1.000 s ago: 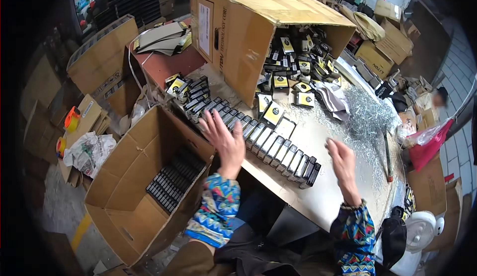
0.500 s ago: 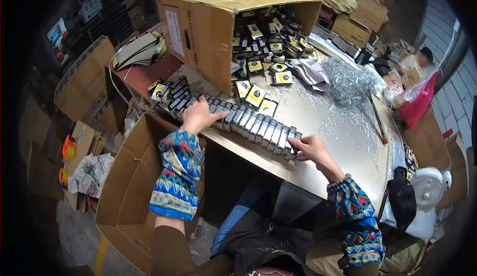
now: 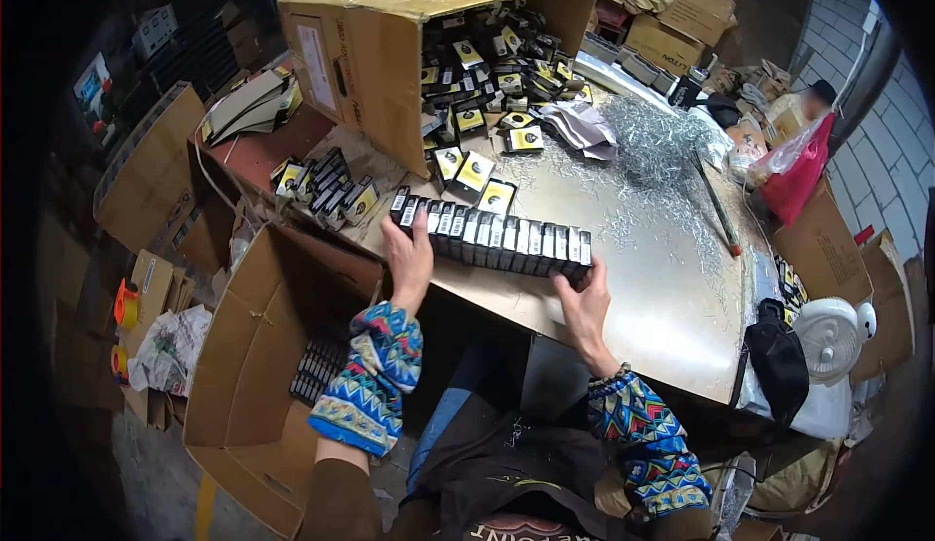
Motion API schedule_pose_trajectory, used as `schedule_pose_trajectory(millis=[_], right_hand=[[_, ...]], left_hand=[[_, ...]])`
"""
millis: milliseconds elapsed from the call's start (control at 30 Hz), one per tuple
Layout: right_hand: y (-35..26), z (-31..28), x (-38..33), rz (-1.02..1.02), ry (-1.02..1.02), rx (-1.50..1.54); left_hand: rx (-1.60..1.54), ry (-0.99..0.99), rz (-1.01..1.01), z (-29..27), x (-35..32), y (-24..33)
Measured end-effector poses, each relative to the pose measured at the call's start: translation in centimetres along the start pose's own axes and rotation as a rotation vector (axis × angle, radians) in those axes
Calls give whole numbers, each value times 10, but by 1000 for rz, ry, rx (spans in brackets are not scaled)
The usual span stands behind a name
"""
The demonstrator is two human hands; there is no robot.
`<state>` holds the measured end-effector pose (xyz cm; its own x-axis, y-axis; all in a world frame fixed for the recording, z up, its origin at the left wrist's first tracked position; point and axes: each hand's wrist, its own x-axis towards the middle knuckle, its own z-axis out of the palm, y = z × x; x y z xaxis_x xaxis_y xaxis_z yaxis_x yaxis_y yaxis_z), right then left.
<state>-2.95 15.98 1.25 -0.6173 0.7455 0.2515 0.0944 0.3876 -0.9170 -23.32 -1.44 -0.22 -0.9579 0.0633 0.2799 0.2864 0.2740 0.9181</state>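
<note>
A row of small black boxes [image 3: 497, 239] with pale labels is pressed together between my two hands near the table's front edge. My left hand [image 3: 407, 257] grips the left end, with the thumb on the near side. At the other end, my right hand [image 3: 584, 305] holds the last box, its fingers around the end. Whether the row is lifted or rests on the table, I cannot tell. Just behind it lie several loose yellow-and-black boxes [image 3: 474, 171]. A tilted pile of similar boxes [image 3: 331, 188] sits to the left.
A large carton [image 3: 375, 93] lies on its side, spilling small boxes. Metal shavings [image 3: 657, 142] and a stick [image 3: 719, 208] lie to the right. An open carton [image 3: 234, 356] at lower left holds stacked black boxes [image 3: 317, 368]. A white fan [image 3: 828, 341] and black bag [image 3: 779, 371] stand right. Another person [image 3: 801, 108] is at the far right.
The row has been squeezed tighter and turned so its labelled faces show. It is now apart from the pile on the left. My left hand moved right, and my right hand shifted slightly.
</note>
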Motion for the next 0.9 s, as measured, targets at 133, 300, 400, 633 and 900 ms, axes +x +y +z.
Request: schedule_pose_trajectory(millis=[133,300,400,633,900], right_hand=[[-39,6,-3,-132,0,73],[-123,78,-23,-408,-227,-10],[-142,160,-50,-514,-410,-90],[-119,377,-112,-332,-1064,-563],[74,439,-202,-643,-2048,-472]], left_hand=[[-128,248,85,-28,-17,15],[-231,581,-150,-147,-22,-8],[-333,745,-307,-225,-38,-68],[-207,1003,-814,-335,-110,-240],[645,470,-1159,-398,-153,-341]])
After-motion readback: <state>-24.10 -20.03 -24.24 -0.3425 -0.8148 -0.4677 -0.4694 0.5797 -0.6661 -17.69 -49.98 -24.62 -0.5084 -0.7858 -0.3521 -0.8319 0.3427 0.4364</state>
